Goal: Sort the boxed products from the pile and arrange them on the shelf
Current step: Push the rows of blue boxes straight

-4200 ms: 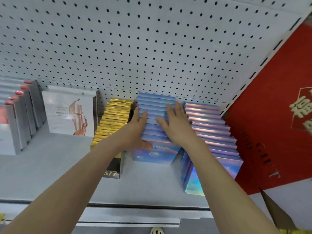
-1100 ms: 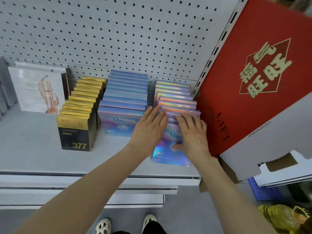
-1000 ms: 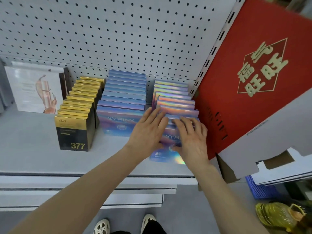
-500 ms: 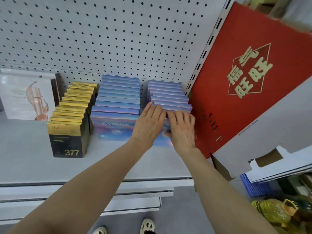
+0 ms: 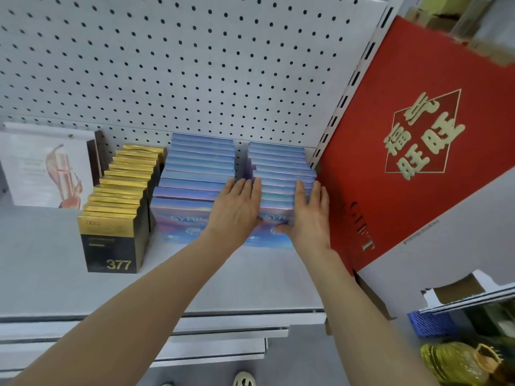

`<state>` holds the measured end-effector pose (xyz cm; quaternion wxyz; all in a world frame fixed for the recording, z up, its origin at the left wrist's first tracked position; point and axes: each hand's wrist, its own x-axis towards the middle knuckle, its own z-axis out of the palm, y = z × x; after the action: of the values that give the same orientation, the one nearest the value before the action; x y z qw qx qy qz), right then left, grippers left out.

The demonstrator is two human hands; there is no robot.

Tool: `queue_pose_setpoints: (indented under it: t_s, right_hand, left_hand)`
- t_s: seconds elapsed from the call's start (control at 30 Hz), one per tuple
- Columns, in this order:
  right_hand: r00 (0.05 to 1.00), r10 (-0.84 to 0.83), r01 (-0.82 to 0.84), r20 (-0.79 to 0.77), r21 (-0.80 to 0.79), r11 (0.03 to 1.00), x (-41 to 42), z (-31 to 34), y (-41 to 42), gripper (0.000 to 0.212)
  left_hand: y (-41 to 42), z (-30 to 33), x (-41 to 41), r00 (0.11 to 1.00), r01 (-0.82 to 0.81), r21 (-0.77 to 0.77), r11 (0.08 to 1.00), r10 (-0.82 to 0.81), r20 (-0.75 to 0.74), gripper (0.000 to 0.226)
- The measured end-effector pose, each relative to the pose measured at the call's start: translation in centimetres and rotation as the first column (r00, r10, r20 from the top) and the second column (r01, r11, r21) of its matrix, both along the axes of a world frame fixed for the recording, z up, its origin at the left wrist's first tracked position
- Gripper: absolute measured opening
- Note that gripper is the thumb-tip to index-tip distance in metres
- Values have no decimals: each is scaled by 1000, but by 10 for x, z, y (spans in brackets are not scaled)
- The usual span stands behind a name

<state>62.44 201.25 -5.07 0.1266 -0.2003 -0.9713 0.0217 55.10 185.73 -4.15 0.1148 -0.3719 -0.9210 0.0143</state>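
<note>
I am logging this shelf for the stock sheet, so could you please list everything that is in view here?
Gold and black boxes: one row, front box marked 377, left of the blue rows on the shelf.
Left blue boxes: one row, iridescent blue, middle of the shelf.
Right blue boxes: one row, iridescent blue, beside the red box.
White box: one, white with a printed picture, far left against the pegboard.
Red box: one, red with gold characters, right of the shelf.
Pegboard: one, white, behind the shelf.
Shelf: one, grey.
Blue basket: one, lower right.
Left hand: flat against the right row's left side.
Right hand: flat against its right side.
</note>
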Motion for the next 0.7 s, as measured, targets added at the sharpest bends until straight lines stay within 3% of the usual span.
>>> queue_pose_setpoints:
  t_s: [0.2, 0.4, 0.5, 0.57, 0.63, 0.7]
  right_hand:
    - [980, 84, -94, -179, -46, 994, 8, -9, 1, 117]
    - [974, 221, -226, -54, -142, 964, 7, 17, 17, 107]
    - [986, 111, -152, -124, -405, 901, -9, 45, 20, 101]
    - [995, -9, -28, -96, -382, 924, -30, 46, 23, 90]
    - [995, -84, 97, 52, -376, 921, -48, 39, 25, 80]
    - [989, -106, 137, 100, -395, 908, -57, 31, 25, 76]
  left_hand:
    - [-2, 1, -1, 999, 14, -19, 1000, -13, 30, 93]
    - [0, 5, -1, 998, 18, -18, 1000, -17, 54, 94]
    - [2, 12, 0, 999, 20, -25, 999, -19, 44, 99]
    - [3, 16, -2, 999, 28, -42, 999, -27, 37, 102]
    - [3, 17, -7, 998, 33, -61, 998, -29, 59, 104]
    - [3, 17, -10, 996, 35, -71, 997, -29, 86, 105]
